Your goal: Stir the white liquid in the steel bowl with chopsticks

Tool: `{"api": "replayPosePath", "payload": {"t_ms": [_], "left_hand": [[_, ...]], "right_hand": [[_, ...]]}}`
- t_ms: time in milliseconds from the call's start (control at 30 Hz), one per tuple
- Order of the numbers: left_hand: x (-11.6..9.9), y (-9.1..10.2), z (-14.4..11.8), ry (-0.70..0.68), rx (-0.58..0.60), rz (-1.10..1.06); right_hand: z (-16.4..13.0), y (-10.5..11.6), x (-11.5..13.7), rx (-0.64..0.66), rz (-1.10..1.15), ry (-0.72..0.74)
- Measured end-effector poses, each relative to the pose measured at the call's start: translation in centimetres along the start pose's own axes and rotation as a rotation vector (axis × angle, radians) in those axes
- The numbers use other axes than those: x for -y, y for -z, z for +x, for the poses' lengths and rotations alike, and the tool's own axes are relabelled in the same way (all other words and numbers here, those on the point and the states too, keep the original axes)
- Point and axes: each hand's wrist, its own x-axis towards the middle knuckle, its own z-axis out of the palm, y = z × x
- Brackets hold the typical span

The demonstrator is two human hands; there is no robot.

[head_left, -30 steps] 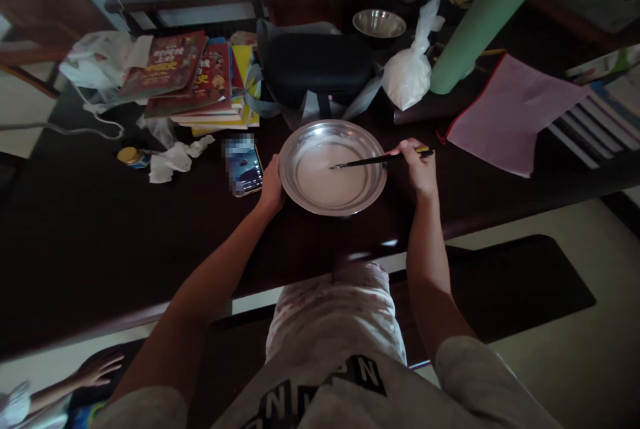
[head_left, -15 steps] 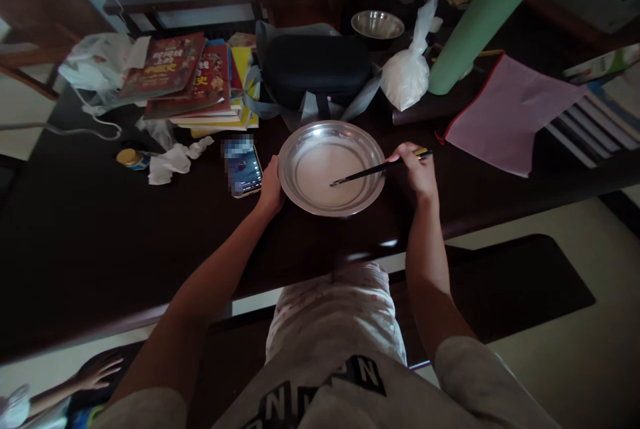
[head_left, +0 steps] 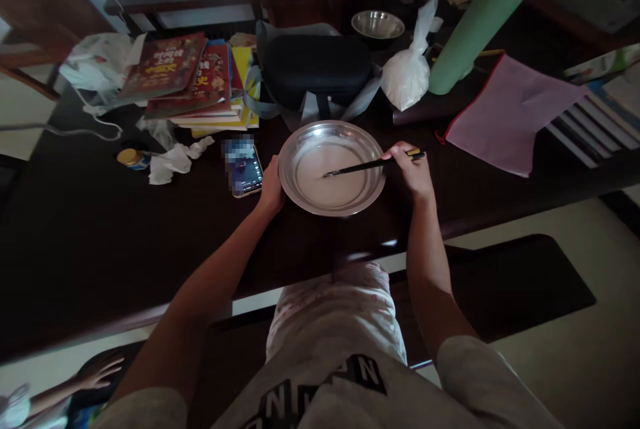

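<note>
A wide metal basin [head_left: 300, 142] with pale milky liquid in it stands on the dark table [head_left: 100, 235] near the front edge. My left hand [head_left: 271, 185] grips the basin's left rim. My right hand [head_left: 413, 172] holds dark chopsticks [head_left: 367, 165] with a yellow band at the top; their tips dip into the liquid near the basin's middle.
A phone [head_left: 243, 167] lies just left of the basin, with crumpled tissue [head_left: 173, 159] and a small jar [head_left: 131, 158] further left. Behind are stacked books [head_left: 195, 79], a black case [head_left: 315, 65], a white bag [head_left: 407, 75], a green cylinder [head_left: 480, 15] and a pink pouch [head_left: 510, 112]. Another person's hand [head_left: 97, 370] shows at lower left.
The chopstick tips have circled within the liquid, from the upper middle to lower down and back to the middle. My left hand has stayed on the rim.
</note>
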Motion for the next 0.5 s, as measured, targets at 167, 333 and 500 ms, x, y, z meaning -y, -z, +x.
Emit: {"api": "replayPosePath", "payload": {"t_ms": [167,333,500], "left_hand": [[-0.9,-0.7,-0.8,0.019,-0.032,0.013],[-1.2,-0.9,-1.1,0.030,-0.023,-0.001],[-0.8,-0.7,-0.8,0.025,-0.031,-0.014]], "right_hand": [[0.1,0.4,-0.4,-0.140,0.032,0.001],[-0.1,0.1,-0.1,0.016,0.010,-0.002],[0.1,0.5,-0.5,-0.146,0.023,0.011]]}}
